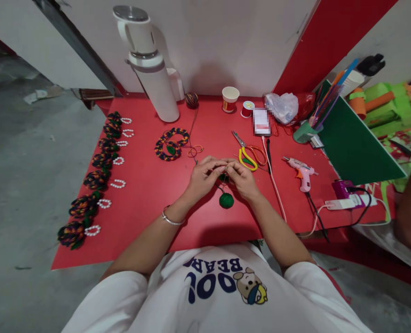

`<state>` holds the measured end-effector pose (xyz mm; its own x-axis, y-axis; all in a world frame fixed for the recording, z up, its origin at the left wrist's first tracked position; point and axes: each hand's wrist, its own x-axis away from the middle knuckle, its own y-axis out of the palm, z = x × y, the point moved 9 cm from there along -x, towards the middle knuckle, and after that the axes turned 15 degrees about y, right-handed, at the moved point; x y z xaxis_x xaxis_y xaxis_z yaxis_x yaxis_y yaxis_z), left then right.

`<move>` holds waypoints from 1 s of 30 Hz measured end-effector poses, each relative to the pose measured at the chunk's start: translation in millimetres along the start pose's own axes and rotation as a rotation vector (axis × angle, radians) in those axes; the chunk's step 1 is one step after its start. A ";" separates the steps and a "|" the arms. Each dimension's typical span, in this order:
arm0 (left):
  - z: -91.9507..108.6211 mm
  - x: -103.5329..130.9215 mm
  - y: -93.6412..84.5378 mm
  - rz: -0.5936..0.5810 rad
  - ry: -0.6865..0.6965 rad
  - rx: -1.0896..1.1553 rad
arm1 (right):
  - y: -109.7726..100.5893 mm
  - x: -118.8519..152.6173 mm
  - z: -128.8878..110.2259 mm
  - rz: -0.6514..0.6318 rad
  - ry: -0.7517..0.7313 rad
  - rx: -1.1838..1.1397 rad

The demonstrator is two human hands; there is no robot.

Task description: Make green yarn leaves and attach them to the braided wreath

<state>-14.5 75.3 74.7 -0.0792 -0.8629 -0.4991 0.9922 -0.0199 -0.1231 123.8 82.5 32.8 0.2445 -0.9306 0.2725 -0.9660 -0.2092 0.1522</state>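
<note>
Over the middle of the red table, my left hand (207, 173) and my right hand (242, 178) meet fingertip to fingertip, each in a pinch. Between them runs a thin orange-red thread (225, 186); its exact hold is partly hidden by the fingers. A dark green piece (223, 177) shows just below the fingertips. Closer to my body sits a round green pom-pom-like ball (226, 200), with a dark strand beside it. Yellow-handled scissors (246, 157) lie right beyond my right hand. Left of my left hand is a braided multicolour yarn loop (171, 144) with a green leaf shape.
Several yarn bundles (96, 179) and pearl-bead rings (118, 183) line the table's left side. A flask (155, 78), yarn ball (191, 100), paper cup (230, 99), thread spool (247, 109) and phone (261, 122) stand behind. A pink glue gun (303, 173) and power strip (351, 202) lie right.
</note>
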 end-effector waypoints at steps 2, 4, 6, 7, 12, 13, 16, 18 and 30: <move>1.6 -0.9 -0.3 -0.017 0.026 -0.026 | -0.2 -0.8 0.7 -0.001 -0.006 0.017; 2.8 -1.4 -0.6 -0.032 0.046 -0.055 | -0.4 -1.0 1.1 -0.003 -0.009 0.030; 4.9 -1.8 -0.6 -0.049 0.070 -0.086 | 0.0 -0.9 1.7 -0.010 -0.003 0.033; 6.1 -2.0 -0.4 -0.059 0.083 -0.099 | 0.2 -0.8 2.0 -0.012 0.001 0.030; 10.7 -2.2 0.2 -0.083 0.126 -0.114 | 2.2 0.1 3.9 -0.019 0.016 -0.022; 11.0 -2.1 0.1 -0.082 0.129 -0.109 | 2.8 0.0 5.1 -0.022 0.025 -0.032; 8.8 -1.8 0.1 -0.083 0.116 -0.112 | 5.0 -0.9 12.8 -0.049 0.088 -0.062; 6.7 -1.7 0.1 -0.084 0.107 -0.124 | 7.0 -1.1 17.5 -0.078 0.127 -0.076; -0.1 7.3 6.1 -0.009 0.187 -0.236 | 9.2 -3.2 20.2 -0.085 0.076 -0.121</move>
<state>-9.0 69.0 70.2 -0.1263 -0.7545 -0.6440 0.9433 0.1095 -0.3133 112.4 77.4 14.1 0.3349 -0.8847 0.3242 -0.9255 -0.2442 0.2896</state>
